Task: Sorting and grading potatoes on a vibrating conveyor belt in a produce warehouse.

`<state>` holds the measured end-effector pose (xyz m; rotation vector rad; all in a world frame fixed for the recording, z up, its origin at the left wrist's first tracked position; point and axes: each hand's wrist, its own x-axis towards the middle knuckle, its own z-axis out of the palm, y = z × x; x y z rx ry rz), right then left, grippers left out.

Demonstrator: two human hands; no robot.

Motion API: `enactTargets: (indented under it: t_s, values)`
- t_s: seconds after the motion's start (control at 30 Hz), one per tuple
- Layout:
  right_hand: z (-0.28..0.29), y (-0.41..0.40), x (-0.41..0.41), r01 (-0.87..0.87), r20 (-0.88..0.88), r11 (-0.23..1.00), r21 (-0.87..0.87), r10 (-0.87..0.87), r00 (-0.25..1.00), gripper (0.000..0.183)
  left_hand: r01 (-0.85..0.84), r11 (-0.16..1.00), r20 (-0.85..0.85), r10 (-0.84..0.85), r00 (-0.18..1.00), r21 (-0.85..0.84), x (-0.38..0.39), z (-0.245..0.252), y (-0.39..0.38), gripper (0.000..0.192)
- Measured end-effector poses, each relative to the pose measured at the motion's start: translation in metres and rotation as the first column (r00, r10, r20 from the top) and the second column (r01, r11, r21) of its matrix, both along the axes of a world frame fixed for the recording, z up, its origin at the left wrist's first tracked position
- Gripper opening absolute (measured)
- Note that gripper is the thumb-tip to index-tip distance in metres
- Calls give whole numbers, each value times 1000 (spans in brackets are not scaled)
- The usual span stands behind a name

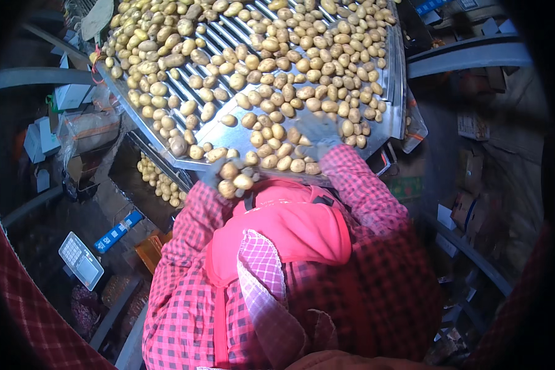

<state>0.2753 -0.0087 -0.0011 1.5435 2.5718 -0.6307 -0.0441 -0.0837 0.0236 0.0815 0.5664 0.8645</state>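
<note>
Many small potatoes [300, 69] lie spread over a metal sorting table [222, 132], part slatted with bars and part smooth sheet. At its near edge, my left hand [231, 179], in a grey glove, is palm up and holds several potatoes [228, 171] in its curled fingers. My right hand [319, 134], also gloved, is over the smooth sheet, right of the middle, with its fingers around or against a few potatoes; the glove is blurred, so whether it grips any is unclear.
Below the table's left edge, a dark bin [132, 173] has more potatoes in it. A digital scale [81, 260] stands lower left. Cardboard boxes [468, 171] are on the right. Curved metal rails [471, 60] flank both sides. A plastic bag [414, 125] hangs at the table's right edge.
</note>
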Motion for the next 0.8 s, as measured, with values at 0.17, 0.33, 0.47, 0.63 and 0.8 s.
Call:
enactTargets:
  t_s: [0.17, 0.33, 0.47, 0.63, 0.8]
  values:
    - [-31, 5, 53, 73, 27, 941, 331, -87, 996, 46, -255, 954, -91, 243, 966, -157, -108, 4, -47, 52]
    - [-21, 17, 45, 307, 62, 949, -73, -303, 951, 41, -724, 616, -650, 418, 635, -312, -210, -37, -71, 68]
    - [-17, 24, 11, 261, -9, 958, -117, -263, 965, 41, -796, 511, -895, 103, 433, -326, -322, -102, -102, 75]
    - [-48, 32, -19, 398, 41, 910, -116, -396, 917, 40, -214, 943, -805, 84, -587, 255, -289, -132, -27, 69]
    - [-76, 6, 35, 662, -583, 733, -157, -610, 537, 35, -228, 917, -835, 167, -525, 327, -218, -124, 69, 79]
